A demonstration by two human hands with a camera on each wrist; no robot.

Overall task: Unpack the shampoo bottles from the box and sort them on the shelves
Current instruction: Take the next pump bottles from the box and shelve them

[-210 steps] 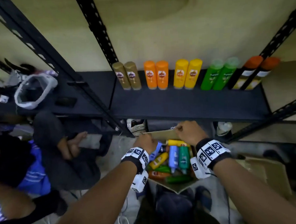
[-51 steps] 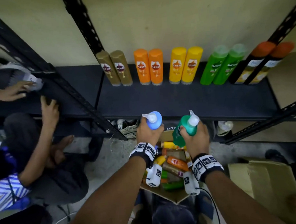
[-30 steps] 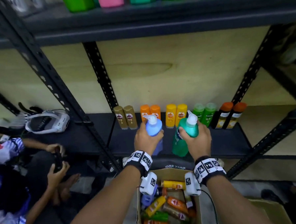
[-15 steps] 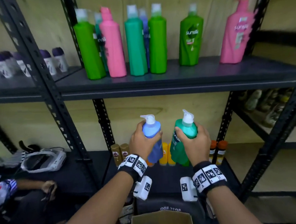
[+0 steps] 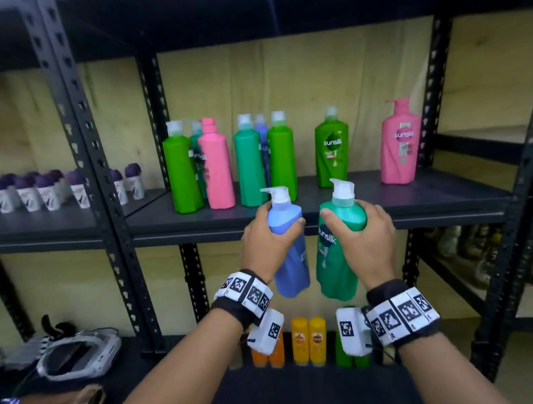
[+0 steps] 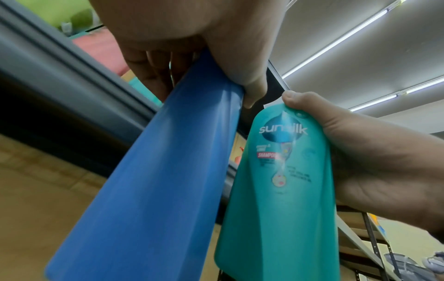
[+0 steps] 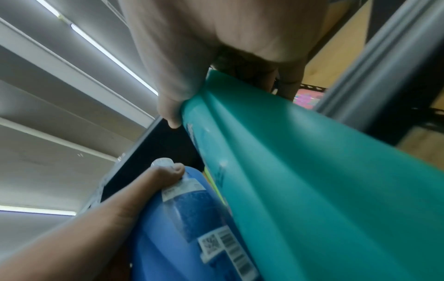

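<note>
My left hand (image 5: 265, 242) grips a blue pump bottle (image 5: 289, 250) near its shoulder, and the same blue pump bottle (image 6: 153, 180) fills the left wrist view. My right hand (image 5: 364, 240) grips a teal Sunsilk pump bottle (image 5: 336, 260), also large as the teal bottle (image 7: 324, 180) in the right wrist view. Both bottles hang upright in the air, side by side, just in front of the edge of the middle shelf (image 5: 413, 200). The box is out of view.
On the middle shelf stand several tall green, pink, teal and blue bottles (image 5: 244, 162), a green Sunsilk bottle (image 5: 332, 149) and a pink one (image 5: 399, 142). Small purple-capped bottles (image 5: 42, 192) fill the left bay. Small orange and yellow bottles (image 5: 308, 341) line the lower shelf. Black uprights (image 5: 79, 125) frame the bays.
Both hands have risen with their bottles from the lower shelf level up to the middle shelf's front edge. The view has tilted up, and the box has dropped out of sight.
</note>
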